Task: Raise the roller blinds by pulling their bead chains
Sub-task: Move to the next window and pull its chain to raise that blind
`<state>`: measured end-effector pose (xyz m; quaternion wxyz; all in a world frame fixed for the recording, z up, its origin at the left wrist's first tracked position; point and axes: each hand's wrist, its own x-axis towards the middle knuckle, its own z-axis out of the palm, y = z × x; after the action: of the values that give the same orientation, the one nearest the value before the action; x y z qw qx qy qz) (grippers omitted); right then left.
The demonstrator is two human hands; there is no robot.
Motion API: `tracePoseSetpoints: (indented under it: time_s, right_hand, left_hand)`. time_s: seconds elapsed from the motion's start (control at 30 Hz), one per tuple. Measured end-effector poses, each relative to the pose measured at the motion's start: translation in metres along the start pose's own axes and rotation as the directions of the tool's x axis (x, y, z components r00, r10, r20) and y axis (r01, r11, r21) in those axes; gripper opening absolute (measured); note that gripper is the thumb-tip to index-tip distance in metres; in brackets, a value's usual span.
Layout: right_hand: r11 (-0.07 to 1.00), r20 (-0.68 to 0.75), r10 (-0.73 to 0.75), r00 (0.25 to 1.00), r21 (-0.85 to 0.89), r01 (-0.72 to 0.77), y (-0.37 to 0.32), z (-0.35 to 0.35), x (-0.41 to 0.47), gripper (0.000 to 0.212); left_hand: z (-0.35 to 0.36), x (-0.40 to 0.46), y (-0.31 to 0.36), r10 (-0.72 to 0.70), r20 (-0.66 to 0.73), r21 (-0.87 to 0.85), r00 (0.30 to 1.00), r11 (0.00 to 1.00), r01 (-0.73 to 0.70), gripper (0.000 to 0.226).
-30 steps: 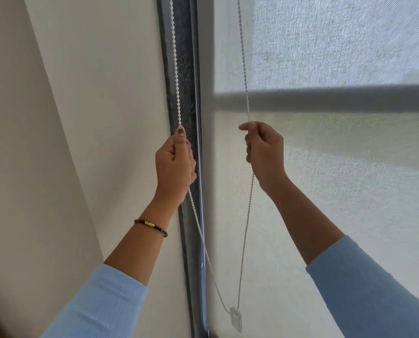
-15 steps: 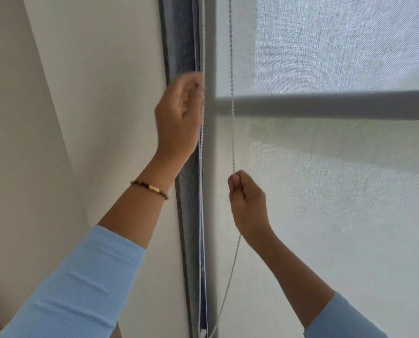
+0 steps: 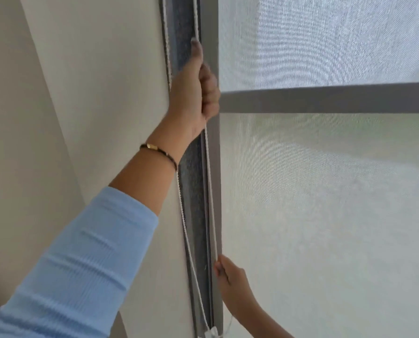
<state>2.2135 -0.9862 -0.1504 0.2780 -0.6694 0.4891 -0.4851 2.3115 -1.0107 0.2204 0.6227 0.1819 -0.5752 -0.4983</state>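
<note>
Left hand [image 3: 195, 91] was raised high beside the dark window frame [image 3: 194, 203], fingers curled round the bead chain [image 3: 209, 181]. Right hand [image 3: 230, 279] sat low, pinching the same strand. Roller blind [image 3: 325, 215] hung down, covering the pane; a bracelet [image 3: 158, 153] circled the left wrist.

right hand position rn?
Head view, low and centre: the right hand pinches the bead chain beside the grey window frame, against the roller blind fabric, well below the left hand.
</note>
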Motion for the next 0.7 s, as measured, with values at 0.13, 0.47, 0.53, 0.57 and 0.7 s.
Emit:
tracePoseSetpoints:
  time_s: [0.13,0.47,0.53,0.57,0.7]
  right_hand:
    - [0.995,0.02,0.096,0.995,0.02,-0.097,0.021,-0.001,-0.004,0.055]
    - [0.774,0.018,0.091,0.996,0.627,-0.082,-0.058,-0.062,0.028,0.031]
    - [0.757,0.083,-0.01,0.997,0.652,-0.046,-0.091,-0.074,0.046,0.036]
    - [0.745,0.1,-0.043,0.994,0.666,-0.035,-0.106,-0.079,0.057,0.041]
    - [0.691,0.119,-0.151,0.981,0.723,0.019,-0.175,-0.096,0.104,0.045]
  left_hand:
    - [-0.005,-0.022,-0.027,0.062,-0.06,0.019,0.996,0.998,-0.061,0.055]
    - [-0.024,-0.018,-0.025,0.112,-0.099,-0.03,0.989,0.993,-0.115,0.056]
    - [-0.023,-0.019,-0.026,0.116,-0.1,-0.034,0.988,0.992,-0.12,0.056]
    - [-0.022,-0.02,-0.027,0.12,-0.099,-0.035,0.988,0.992,-0.124,0.056]
    - [-0.015,-0.025,-0.031,0.143,-0.081,-0.03,0.986,0.989,-0.146,0.055]
